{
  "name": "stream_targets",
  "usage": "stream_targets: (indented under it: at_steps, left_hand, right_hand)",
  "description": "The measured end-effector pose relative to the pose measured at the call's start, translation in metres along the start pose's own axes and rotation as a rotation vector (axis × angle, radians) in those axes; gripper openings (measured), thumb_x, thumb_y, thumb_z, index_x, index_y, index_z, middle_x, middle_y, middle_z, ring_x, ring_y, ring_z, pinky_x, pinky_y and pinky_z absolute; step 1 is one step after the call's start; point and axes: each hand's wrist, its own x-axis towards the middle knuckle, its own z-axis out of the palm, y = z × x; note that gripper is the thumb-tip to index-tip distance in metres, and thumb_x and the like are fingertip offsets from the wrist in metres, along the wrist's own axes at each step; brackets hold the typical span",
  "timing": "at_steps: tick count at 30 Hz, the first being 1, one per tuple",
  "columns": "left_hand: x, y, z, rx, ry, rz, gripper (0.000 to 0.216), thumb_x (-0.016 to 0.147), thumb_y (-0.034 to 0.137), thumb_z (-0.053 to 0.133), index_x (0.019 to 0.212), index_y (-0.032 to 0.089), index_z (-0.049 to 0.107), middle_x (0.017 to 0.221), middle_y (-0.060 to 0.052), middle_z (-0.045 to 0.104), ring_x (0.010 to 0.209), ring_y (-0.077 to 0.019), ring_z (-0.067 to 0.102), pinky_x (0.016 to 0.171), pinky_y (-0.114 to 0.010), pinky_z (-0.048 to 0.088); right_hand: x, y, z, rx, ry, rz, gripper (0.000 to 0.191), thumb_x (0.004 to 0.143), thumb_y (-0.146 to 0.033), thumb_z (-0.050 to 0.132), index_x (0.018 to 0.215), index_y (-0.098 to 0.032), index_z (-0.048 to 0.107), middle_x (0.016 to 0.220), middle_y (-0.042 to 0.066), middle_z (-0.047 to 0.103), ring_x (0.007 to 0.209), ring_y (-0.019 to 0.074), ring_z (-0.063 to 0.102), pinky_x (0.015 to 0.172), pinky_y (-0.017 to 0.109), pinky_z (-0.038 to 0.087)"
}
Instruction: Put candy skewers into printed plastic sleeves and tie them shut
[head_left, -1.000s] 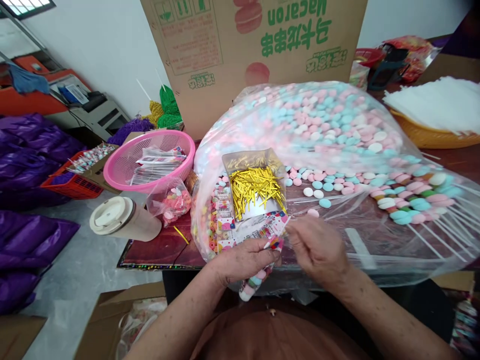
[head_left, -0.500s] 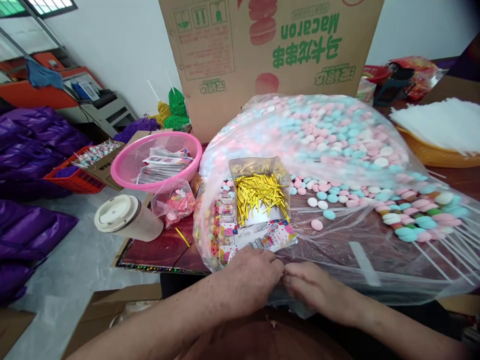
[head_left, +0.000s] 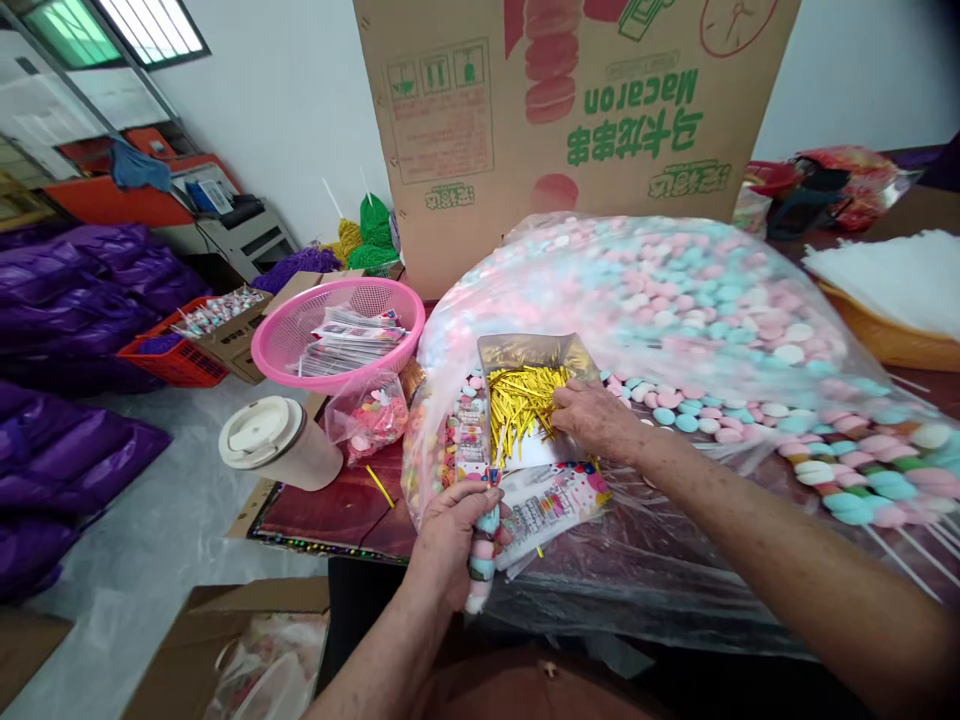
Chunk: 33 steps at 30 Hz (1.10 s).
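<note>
My left hand [head_left: 454,530] is closed around a wrapped candy skewer [head_left: 481,570] of blue, pink and white pieces, its printed wrapper gathered at the fingertips. My right hand [head_left: 596,415] reaches to the right side of an open box [head_left: 517,350]. Its fingertips are pinched at the gold twist ties [head_left: 525,395] in that box; how many they grip is hidden. Just below the box lie flat printed wrappers [head_left: 551,505]. Left of it, inside clear plastic, are more candy and printed wrappers [head_left: 471,430].
A big clear bag of pastel candies [head_left: 675,270] fills the table's right half, with loaded skewers [head_left: 862,470] at its edge. To the left stand a pink basket [head_left: 281,375], a lidded cup [head_left: 300,450] and a small candy bag [head_left: 375,410]. A cardboard carton [head_left: 510,220] rises behind.
My hands have parted from the table's front edge. The left now shows the wrapped skewer upright; the right has moved up to the twist ties. The view has shifted slightly.
</note>
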Motion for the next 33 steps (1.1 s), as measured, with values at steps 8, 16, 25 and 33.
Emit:
stream_targets:
  at_steps: [8, 16, 25, 33]
  left_hand:
    - [0.005, 0.002, 0.01, -0.021, -0.002, 0.036, 0.029, 0.051, 0.024, 0.068, 0.077, 0.014, 0.058, 0.054, 0.0, 0.062, 0.036, -0.0111, 0.053, 0.032, -0.017, 0.032]
    - [0.0, -0.01, 0.023, 0.166, -0.13, 0.114, 0.011, 0.062, 0.025, 0.06, 0.063, 0.014, 0.059, 0.046, 0.006, 0.049, 0.032, -0.0034, 0.039, 0.029, -0.013, 0.027]
    - [-0.007, -0.021, 0.012, 0.415, -0.348, 0.115, 0.034, 0.072, 0.049, 0.06, 0.072, 0.014, 0.059, 0.053, 0.005, 0.048, 0.034, -0.0029, 0.038, 0.026, -0.011, 0.026]
    - [-0.001, -0.018, 0.005, 0.156, -0.42, 0.013, 0.032, 0.062, 0.039, 0.075, 0.077, 0.012, 0.066, 0.055, 0.001, 0.06, 0.037, -0.0035, 0.047, 0.033, -0.012, 0.034]
  right_hand:
    - [-0.033, -0.047, -0.025, 0.311, 0.231, 0.167, 0.025, 0.089, -0.024, 0.043, 0.082, -0.017, 0.065, 0.072, 0.004, 0.063, 0.067, 0.0155, 0.055, 0.06, 0.026, 0.041]
    - [-0.062, -0.137, 0.006, 0.954, 0.278, 0.268, 0.039, 0.09, -0.023, 0.035, 0.125, -0.02, 0.052, 0.091, 0.006, 0.067, 0.078, 0.0154, 0.062, 0.07, 0.027, 0.049]
    - [-0.071, -0.128, 0.001, 0.677, 0.214, 0.361, 0.055, 0.084, -0.021, 0.036, 0.139, -0.014, 0.032, 0.055, -0.002, 0.054, 0.046, 0.0138, 0.046, 0.046, 0.024, 0.035]
    - [-0.08, -0.135, -0.001, 0.896, 0.319, 0.309, 0.023, 0.089, -0.027, 0.042, 0.084, -0.016, 0.062, 0.053, -0.003, 0.053, 0.047, 0.0102, 0.046, 0.048, 0.02, 0.038]
